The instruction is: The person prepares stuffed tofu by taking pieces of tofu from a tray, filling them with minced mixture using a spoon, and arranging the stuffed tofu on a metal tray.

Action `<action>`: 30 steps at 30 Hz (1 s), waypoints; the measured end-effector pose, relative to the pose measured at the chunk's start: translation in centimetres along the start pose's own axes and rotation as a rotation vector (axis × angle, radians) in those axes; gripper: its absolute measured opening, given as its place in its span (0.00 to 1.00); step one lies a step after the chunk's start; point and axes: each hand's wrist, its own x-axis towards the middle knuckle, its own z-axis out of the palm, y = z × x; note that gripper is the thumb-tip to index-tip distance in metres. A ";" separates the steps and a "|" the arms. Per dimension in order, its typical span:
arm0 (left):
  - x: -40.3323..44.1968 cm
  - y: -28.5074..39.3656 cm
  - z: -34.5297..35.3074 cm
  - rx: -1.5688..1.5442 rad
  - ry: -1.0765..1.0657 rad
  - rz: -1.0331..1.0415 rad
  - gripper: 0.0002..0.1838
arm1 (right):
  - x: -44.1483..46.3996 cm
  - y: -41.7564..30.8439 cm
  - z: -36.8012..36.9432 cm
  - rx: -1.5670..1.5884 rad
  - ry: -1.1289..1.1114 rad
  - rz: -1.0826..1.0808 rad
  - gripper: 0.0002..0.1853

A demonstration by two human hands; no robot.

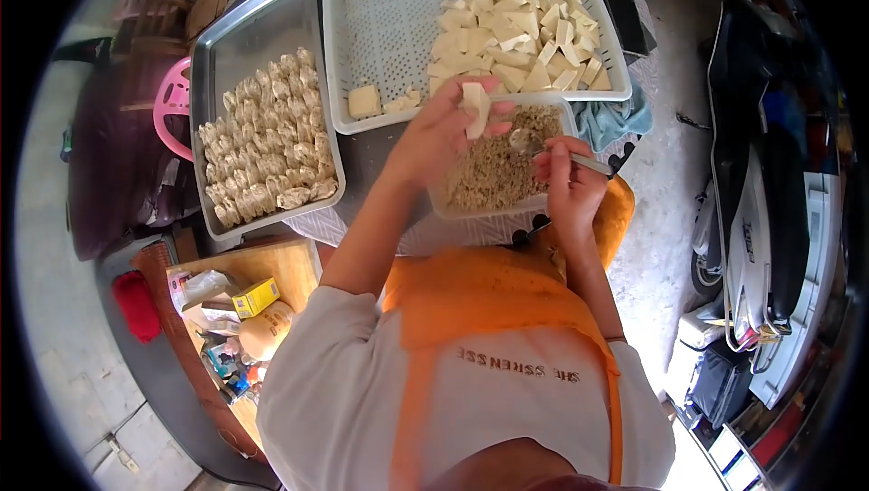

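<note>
A pale tofu piece (pixel 475 111) is held in the fingers of my left hand (pixel 444 129), above the left part of a container of brown crumbly filling (pixel 489 174). My right hand (pixel 572 185) grips a metal spoon (pixel 593 163), its bowl over the filling. Behind them a white perforated tray (pixel 385 29) bears a heap of cut tofu wedges (pixel 529 25) on its right side and a few pieces at its near left corner. To the left, a metal tray (pixel 258 25) holds rows of filled pieces (pixel 267 133).
A teal cloth (pixel 614 120) lies by the white tray's near right corner, and a dark phone-like object (pixel 625 19) lies beyond it. A pink chair (pixel 172 109) stands left. A wooden surface with a yellow box (pixel 256 298) is at the lower left. A scooter (pixel 756 192) stands right.
</note>
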 end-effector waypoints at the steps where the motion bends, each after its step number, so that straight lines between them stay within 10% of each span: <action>1: -0.5 -0.5 0.0 0.030 -0.009 -0.025 0.19 | -0.1 -0.4 0.0 0.085 0.047 0.049 0.07; 10: -2.4 -3.0 0.7 0.073 0.005 -0.154 0.19 | -0.5 -4.2 -1.0 -0.169 -0.124 -0.364 0.07; 30: -2.2 -3.5 -0.1 0.403 -0.084 -0.068 0.21 | -0.9 -3.1 1.5 -0.305 -0.213 -0.564 0.05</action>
